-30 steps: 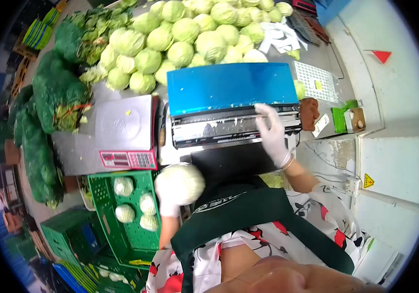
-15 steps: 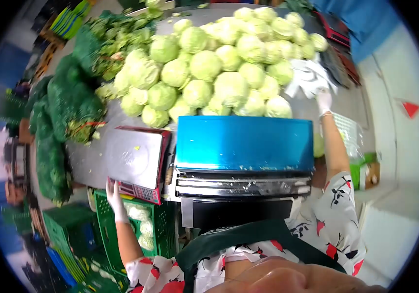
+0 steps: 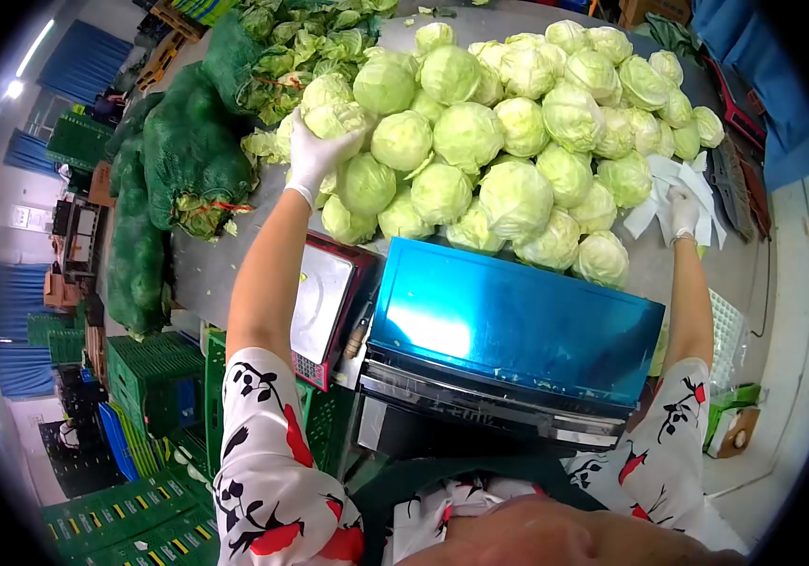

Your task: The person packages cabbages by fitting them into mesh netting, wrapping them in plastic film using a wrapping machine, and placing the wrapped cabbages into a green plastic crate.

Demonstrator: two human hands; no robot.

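Note:
My left hand [image 3: 318, 158], in a white glove, is wrapped against a pale green cabbage [image 3: 331, 104] at the left end of a large cabbage pile [image 3: 469, 137]. Thumb and palm press on its near side; some fingertips are hidden. On the right, my gloved right hand [image 3: 682, 211] is closed on a bunch of thin white sheets [image 3: 654, 200], perhaps plastic or cloth. Between my arms stands a machine with a shiny blue cover [image 3: 518, 316]. A red-framed scale with a steel plate [image 3: 320, 294] lies under my left forearm.
Green mesh sacks of produce [image 3: 199, 156] and loose leaves [image 3: 315, 42] lie left of the pile. Green crates [image 3: 145, 373] stand lower left. A wood-handled tool [image 3: 355, 338] lies between scale and machine. A brush [image 3: 733, 184] rests at the right edge.
My left hand has moved from the scale's near edge up to a cabbage in the pile. My right hand stays at the white sheets, and the view has tilted and shifted.

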